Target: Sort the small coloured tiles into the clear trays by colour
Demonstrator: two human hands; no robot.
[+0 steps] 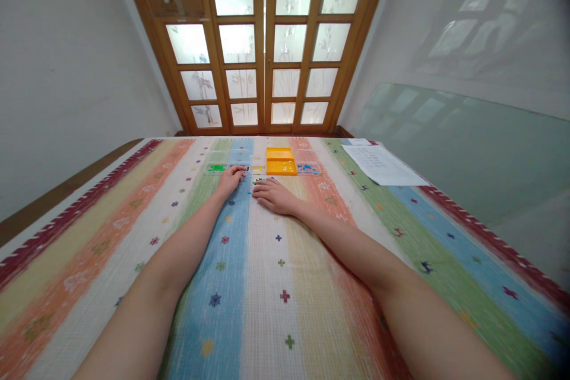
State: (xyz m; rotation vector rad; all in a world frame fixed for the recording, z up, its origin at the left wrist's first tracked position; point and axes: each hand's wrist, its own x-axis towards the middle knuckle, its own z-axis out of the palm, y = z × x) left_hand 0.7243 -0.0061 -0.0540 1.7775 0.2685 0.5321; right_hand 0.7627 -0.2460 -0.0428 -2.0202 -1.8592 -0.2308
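My left hand [232, 181] reaches over a clear box of dark small pieces, its fingertips together near the box's right part; what they hold, if anything, is too small to tell. My right hand [274, 195] rests on the cloth in front of an orange open case [281, 170], its fingers bent beside a few small coloured pieces [259, 180]. Green pieces [217, 168] lie in a clear box left of my left hand. Yellow pieces [257, 170] are between the hands and the orange case. Blue pieces [307, 168] fill a clear box at the right.
A striped cloth [267, 285] covers the table. White paper sheets [380, 164] lie at the back right. Beyond the table's far edge stand wood-framed glass doors [265, 71]. A glass panel [481, 166] leans along the right wall.
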